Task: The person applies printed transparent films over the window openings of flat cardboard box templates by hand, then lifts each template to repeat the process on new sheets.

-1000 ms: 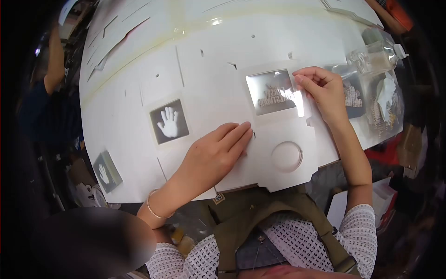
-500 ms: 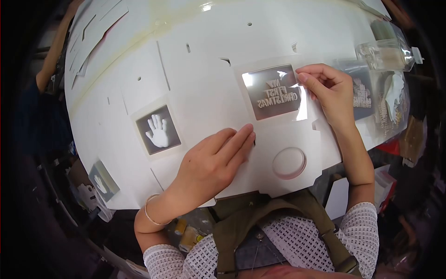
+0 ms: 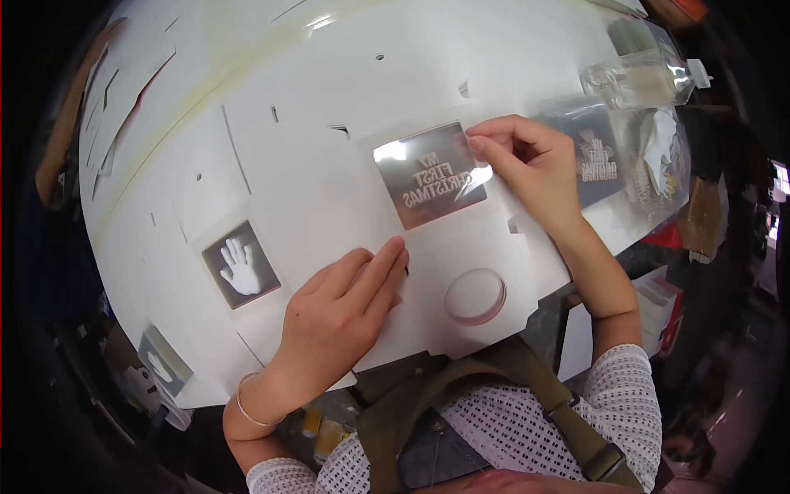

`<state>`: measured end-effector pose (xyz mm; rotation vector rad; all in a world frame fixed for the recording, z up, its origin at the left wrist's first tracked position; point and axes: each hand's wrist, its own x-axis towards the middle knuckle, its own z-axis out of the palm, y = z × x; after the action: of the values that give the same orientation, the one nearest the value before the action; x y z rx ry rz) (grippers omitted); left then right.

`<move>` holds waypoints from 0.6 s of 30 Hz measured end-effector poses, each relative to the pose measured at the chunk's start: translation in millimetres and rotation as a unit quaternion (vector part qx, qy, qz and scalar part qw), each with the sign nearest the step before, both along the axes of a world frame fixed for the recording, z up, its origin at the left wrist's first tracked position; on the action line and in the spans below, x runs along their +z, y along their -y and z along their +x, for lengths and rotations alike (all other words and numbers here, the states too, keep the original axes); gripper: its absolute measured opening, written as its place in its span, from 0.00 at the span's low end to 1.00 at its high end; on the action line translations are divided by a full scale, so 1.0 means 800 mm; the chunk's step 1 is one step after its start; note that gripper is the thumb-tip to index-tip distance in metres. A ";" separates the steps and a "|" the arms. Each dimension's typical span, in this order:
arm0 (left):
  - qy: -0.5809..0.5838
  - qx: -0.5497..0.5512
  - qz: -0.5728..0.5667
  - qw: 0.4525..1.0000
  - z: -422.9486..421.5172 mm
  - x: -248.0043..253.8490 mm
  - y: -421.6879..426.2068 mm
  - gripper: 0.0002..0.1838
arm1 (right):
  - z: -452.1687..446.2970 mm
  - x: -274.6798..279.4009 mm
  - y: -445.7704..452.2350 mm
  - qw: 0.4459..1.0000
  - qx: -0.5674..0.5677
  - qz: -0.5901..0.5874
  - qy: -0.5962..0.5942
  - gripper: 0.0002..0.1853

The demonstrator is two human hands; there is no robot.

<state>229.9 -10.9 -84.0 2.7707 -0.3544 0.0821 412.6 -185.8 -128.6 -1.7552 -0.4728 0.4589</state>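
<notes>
A dark square panel point(image 3: 424, 202) with raised, mirror-reversed lettering reading MY FIRST CHRISTMAS lies on the white board, glare across its glossy face. At its upper right corner, my right hand point(image 3: 527, 160) pinches the edge of what looks like a clear film over the panel. My left hand point(image 3: 346, 296) rests below and left of the panel, fingers stretched out and side by side on the board. A small dark spot shows by its fingertips; I cannot tell what it is. Left of that hand lies a dark square panel with a white handprint point(image 3: 240, 267).
A roll of clear tape point(image 3: 500, 300) lies near the front edge. To the right are another lettered panel point(image 3: 588, 165), a clear bottle point(image 3: 638, 82) and a plastic bag point(image 3: 658, 177). A second handprint panel point(image 3: 164, 362) sits far left. Cut white sheets point(image 3: 123, 107) lie upper left.
The view has shifted, so the table's things appear further left and mostly lower. Glare on the lettered panel has changed shape. Both hands keep nearly the same places beside it.
</notes>
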 end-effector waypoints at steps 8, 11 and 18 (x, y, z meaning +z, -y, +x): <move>0.018 0.005 0.002 1.000 -0.004 -0.002 -0.002 0.21 | -0.009 0.010 -0.010 0.961 -0.011 -0.063 0.270 0.18; -0.011 0.014 -0.050 0.999 -0.007 0.005 -0.019 0.23 | -0.010 0.005 -0.003 0.957 -0.020 -0.067 0.282 0.20; 0.095 0.404 -0.727 0.547 0.007 0.003 -0.219 0.20 | -0.015 0.015 -0.002 0.955 0.001 -0.027 0.296 0.15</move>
<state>235.3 164.6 -81.9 0.9869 0.7155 0.5817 400.4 -184.1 -116.6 -1.9345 -0.8892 -0.0707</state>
